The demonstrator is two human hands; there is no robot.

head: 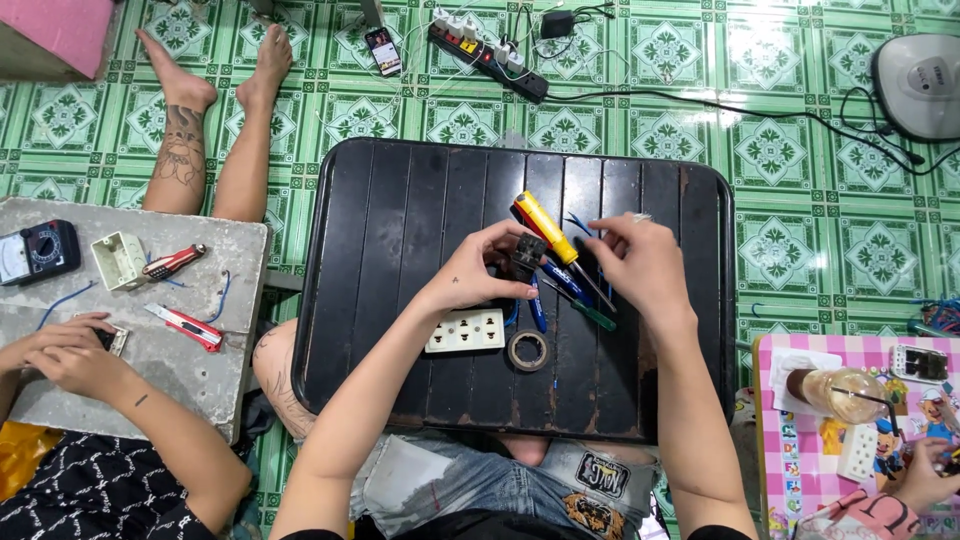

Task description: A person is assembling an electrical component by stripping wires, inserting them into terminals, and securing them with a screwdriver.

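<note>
Green patterned floor tiles (770, 150) spread under a low black slatted bench (400, 250), across which the person sat with their knees beneath it. Their left hand (480, 275) was curled around a small black part (527, 252), thumb and fingers closed on it and raising it a little off the slats, probably so the other hand could work at it. The right hand (640, 260) hovered just beside it with its fingertips pinched together over a thin blue wire (578, 222); whether the pinch actually had the wire I could not tell.

Just under the hands lay a screwdriver with a yellow handle (545, 228), a blue-handled tool (537, 305) and a green-tipped one (595, 315), all close in, likely kept within easy reach. Nearer the person's body sat a cream socket plate (465, 330) and a roll of tape (527, 350), touching or nearly so.

To the left, another person's hands (65, 350) rested on a grey bench (190, 370) bearing a meter (35, 250), a pale box (120, 260) and a red knife (185, 327). A power strip (490, 58) and a phone (384, 50) lay on the floor beyond, and a pink board (800, 440) with a cup (838, 392) stood at the right.
</note>
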